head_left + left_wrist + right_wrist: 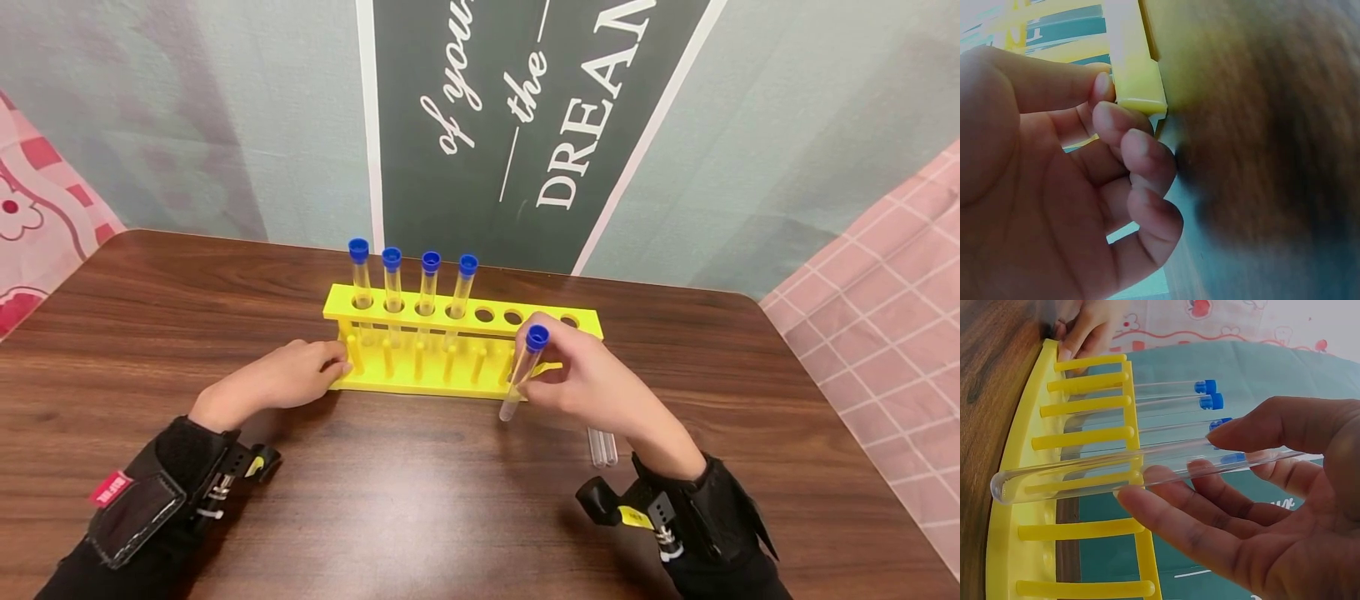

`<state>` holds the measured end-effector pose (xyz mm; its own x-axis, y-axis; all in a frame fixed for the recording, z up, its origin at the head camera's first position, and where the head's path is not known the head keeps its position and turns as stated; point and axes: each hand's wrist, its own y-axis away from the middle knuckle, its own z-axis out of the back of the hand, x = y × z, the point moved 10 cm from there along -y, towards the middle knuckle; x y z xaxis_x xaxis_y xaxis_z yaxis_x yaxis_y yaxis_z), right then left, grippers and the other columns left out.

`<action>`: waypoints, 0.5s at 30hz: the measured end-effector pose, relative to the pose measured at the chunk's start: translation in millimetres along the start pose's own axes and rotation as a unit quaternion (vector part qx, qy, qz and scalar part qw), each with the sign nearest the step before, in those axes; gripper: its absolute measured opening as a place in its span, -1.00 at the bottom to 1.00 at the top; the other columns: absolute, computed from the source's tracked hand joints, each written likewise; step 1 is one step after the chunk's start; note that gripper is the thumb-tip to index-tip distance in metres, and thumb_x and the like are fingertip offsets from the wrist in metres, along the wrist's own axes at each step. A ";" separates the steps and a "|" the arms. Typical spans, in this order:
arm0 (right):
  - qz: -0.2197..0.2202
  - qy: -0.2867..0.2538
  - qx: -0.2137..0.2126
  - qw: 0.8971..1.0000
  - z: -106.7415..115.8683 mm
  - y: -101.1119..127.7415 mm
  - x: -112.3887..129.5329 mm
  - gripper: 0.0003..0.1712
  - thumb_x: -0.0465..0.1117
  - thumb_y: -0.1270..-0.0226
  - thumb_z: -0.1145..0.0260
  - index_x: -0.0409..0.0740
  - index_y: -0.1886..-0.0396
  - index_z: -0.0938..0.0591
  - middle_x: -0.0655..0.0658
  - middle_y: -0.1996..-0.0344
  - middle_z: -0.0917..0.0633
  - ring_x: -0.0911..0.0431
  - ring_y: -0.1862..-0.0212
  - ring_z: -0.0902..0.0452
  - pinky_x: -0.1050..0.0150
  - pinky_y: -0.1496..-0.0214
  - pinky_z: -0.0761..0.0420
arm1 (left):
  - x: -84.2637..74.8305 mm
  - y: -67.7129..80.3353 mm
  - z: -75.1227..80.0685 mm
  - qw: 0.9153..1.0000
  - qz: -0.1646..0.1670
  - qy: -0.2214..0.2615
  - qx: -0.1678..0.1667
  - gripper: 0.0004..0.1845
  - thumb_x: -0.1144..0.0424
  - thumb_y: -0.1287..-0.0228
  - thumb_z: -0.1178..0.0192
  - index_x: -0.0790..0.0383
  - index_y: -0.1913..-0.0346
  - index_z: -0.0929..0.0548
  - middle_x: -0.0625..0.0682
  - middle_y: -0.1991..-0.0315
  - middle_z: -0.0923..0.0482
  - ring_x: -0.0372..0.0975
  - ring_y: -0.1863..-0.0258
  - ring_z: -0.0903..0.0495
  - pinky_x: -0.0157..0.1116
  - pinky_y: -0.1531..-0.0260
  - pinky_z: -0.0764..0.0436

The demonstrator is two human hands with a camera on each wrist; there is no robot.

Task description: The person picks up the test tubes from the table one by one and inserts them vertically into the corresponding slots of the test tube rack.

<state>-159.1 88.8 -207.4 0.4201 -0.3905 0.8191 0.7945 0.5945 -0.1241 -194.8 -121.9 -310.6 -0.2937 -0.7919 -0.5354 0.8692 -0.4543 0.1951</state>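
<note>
A yellow test tube rack stands mid-table, with several blue-capped tubes upright in its left holes; the right holes are empty. My left hand pinches the rack's left end, thumb and forefinger on its corner. My right hand holds one clear blue-capped tube, tilted, just in front of the rack's right part. In the right wrist view this tube lies across the fingers under the thumb, its round bottom over the rack's pegs.
Two clear tubes lie on the brown wooden table by my right wrist. A wall with a dark banner rises right behind the rack. Pink cloth hangs past the table's right edge.
</note>
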 end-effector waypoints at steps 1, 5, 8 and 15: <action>0.000 0.004 0.000 1.000 0.3 -0.8 -0.2 -0.69 -0.60 0.03 -0.26 -0.31 0.30 -0.41 -0.16 0.36 -0.45 -0.01 0.24 -0.54 0.24 0.26 -0.59 | 0.1 0.0 0.1 1.000 0.000 0.000 0.000 -0.84 0.27 -0.37 0.03 0.26 0.38 -0.43 -0.02 0.65 -0.22 -0.24 0.69 -0.20 -0.32 0.62 -0.22; 0.004 0.015 0.003 1.000 0.8 -3.5 0.3 -0.71 -0.57 0.00 -0.27 -0.29 0.31 -0.42 -0.14 0.36 -0.47 0.01 0.24 -0.54 0.26 0.25 -0.58 | 0.4 -0.2 0.3 1.000 -0.001 -0.001 -0.002 -0.83 0.27 -0.37 0.03 0.26 0.38 -0.42 -0.02 0.65 -0.22 -0.24 0.69 -0.20 -0.32 0.63 -0.22; 0.006 0.022 0.003 1.000 1.6 -5.8 1.2 -0.71 -0.57 -0.01 -0.28 -0.27 0.32 -0.42 -0.13 0.37 -0.47 0.03 0.26 -0.54 0.27 0.25 -0.58 | 0.8 -0.5 0.0 1.000 0.001 0.000 -0.001 -0.83 0.27 -0.37 0.03 0.27 0.37 -0.42 -0.02 0.65 -0.23 -0.24 0.69 -0.21 -0.32 0.63 -0.23; 0.002 0.023 -0.001 1.000 7.3 -13.3 0.3 -0.70 -0.59 -0.02 -0.26 -0.28 0.31 -0.40 -0.16 0.34 -0.46 0.01 0.25 -0.52 0.24 0.23 -0.58 | 1.5 -1.2 -1.7 1.000 0.005 0.001 0.003 -0.84 0.26 -0.37 0.03 0.28 0.32 -0.44 -0.02 0.63 -0.23 -0.24 0.67 -0.22 -0.32 0.62 -0.24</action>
<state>-172.7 85.9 -201.4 0.4426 -0.4201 0.7922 0.7938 0.5946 -0.1282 -195.6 -121.9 -313.1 -0.2840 -0.7958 -0.5349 0.8696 -0.4488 0.2060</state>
